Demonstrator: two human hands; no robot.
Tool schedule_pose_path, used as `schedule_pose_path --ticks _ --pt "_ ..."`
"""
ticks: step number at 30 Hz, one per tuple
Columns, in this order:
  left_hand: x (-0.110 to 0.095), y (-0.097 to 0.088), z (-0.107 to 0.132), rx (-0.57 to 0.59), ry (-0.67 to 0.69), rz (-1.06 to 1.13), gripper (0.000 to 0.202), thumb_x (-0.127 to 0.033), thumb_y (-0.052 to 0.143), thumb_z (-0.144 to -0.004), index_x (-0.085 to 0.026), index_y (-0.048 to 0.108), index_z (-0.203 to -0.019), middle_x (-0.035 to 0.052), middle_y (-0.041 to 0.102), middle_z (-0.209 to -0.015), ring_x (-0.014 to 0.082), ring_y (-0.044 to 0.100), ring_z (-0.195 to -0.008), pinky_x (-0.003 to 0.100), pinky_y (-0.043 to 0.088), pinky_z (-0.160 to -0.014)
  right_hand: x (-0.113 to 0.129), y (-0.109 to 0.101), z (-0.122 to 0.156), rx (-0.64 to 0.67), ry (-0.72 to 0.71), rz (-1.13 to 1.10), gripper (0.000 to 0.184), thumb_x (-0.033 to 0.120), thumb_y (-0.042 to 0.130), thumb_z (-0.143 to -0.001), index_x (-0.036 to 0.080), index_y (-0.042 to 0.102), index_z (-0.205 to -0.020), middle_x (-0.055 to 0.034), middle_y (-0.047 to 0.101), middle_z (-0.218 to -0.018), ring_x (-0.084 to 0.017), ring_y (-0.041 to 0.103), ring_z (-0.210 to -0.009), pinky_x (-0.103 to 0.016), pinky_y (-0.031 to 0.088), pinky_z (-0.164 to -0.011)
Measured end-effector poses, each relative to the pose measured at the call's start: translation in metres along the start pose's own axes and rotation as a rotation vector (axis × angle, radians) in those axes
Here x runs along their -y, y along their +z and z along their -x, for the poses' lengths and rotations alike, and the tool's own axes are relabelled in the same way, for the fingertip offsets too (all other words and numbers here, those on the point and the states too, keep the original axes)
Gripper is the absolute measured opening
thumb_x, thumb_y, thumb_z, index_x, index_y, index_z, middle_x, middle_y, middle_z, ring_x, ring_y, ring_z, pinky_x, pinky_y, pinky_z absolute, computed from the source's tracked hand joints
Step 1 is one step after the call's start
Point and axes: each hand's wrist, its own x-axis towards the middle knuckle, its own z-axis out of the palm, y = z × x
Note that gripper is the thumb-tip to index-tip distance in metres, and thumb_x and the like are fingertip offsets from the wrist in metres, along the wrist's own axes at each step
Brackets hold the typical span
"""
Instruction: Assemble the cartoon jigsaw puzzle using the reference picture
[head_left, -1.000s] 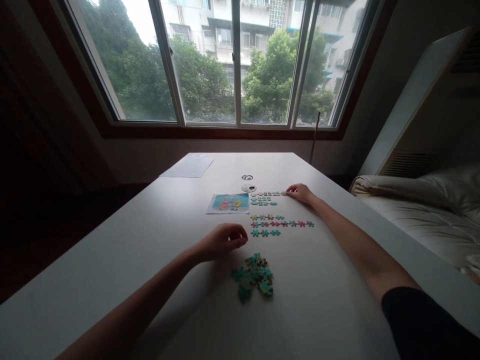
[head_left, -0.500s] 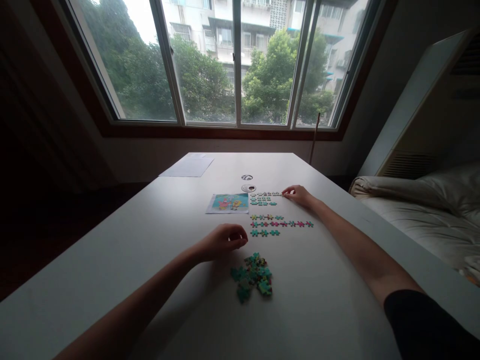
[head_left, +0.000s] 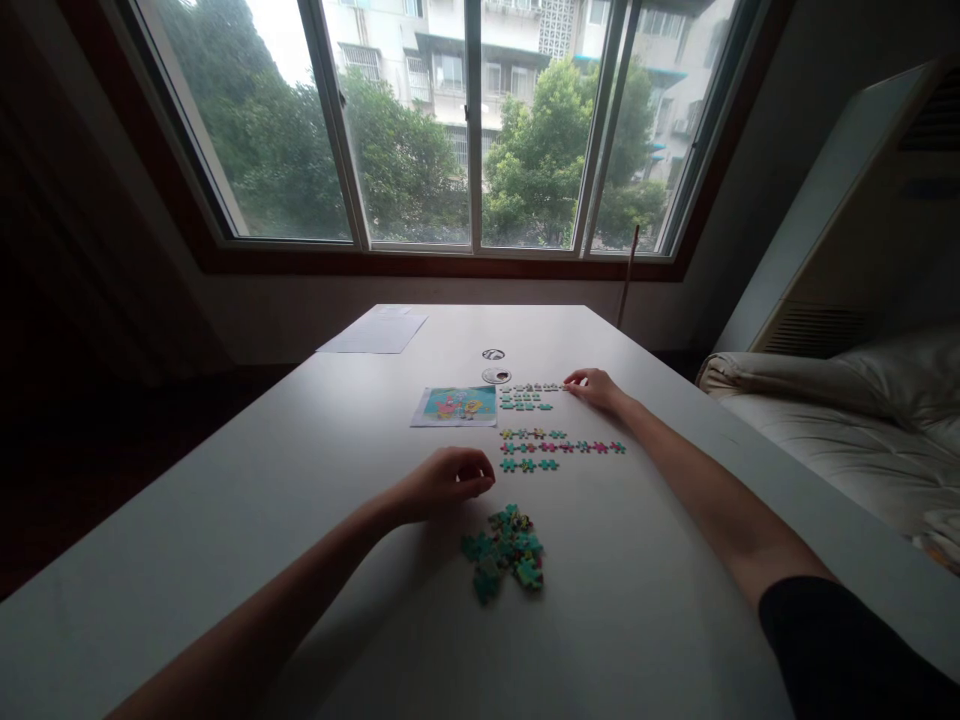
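Note:
My left hand rests on the white table with its fingers curled in, just above a heap of loose teal puzzle pieces. What it holds, if anything, is hidden. My right hand reaches far across and pinches the right end of a pale row of joined pieces. Below that row lie a short teal strip, a mixed strip, a long pink and teal strip and another teal strip. A small picture card lies to their left.
Two small round discs sit beyond the card, and a sheet of paper lies at the far left corner. A wide window faces the table. A bed with a pillow stands to the right.
My right hand has slid a little to the left along the far row. My left hand has stayed where it was.

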Motion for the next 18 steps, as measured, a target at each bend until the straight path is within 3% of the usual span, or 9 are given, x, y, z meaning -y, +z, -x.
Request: schedule_pose_path --ticks 5,11,14,18 --pt "-0.001 -0.001 0.001 -0.008 0.004 -0.02 0.019 -0.029 0.05 -0.08 -0.014 0.06 -0.083 -0.0004 0.057 -0.065 0.0108 0.05 -0.06 0.021 0.037 -0.055 0.05 0.0 0.032 -0.02 -0.141 -0.066 0.02 0.024 0.052 -0.08 0.015 0.067 -0.089 -0.004 0.063 -0.077 -0.01 0.053 -0.062 -0.022 0.043 -0.061" --pt "-0.004 -0.002 0.0 -0.041 0.004 -0.063 0.021 -0.031 0.05 -0.08 -0.014 0.061 -0.083 -0.0006 0.056 -0.063 0.0108 0.048 -0.058 0.021 0.036 -0.053 0.132 -0.006 0.117 0.23 -0.537 -0.281 0.018 0.025 0.051 -0.083 0.017 0.066 -0.09 -0.004 0.061 -0.079 -0.008 0.052 -0.06 -0.02 0.043 -0.059" --pt "-0.006 0.0 0.0 -0.049 0.011 -0.08 0.022 -0.032 0.05 -0.081 -0.013 0.061 -0.082 -0.0005 0.055 -0.063 0.0107 0.047 -0.057 0.021 0.036 -0.052 0.149 -0.01 0.149 0.272 -0.509 -0.254 0.017 0.03 0.056 -0.081 0.018 0.066 -0.087 -0.0021 0.059 -0.072 -0.008 0.051 -0.058 -0.021 0.042 -0.058" --pt "-0.01 0.004 0.001 -0.047 0.031 -0.107 0.021 -0.031 0.05 -0.08 -0.013 0.062 -0.08 -0.0013 0.053 -0.061 0.0101 0.045 -0.056 0.02 0.035 -0.052 0.153 -0.012 0.165 0.302 -0.41 -0.26 0.019 0.033 0.063 -0.074 0.018 0.066 -0.084 -0.0013 0.057 -0.07 -0.009 0.05 -0.059 -0.02 0.04 -0.056"
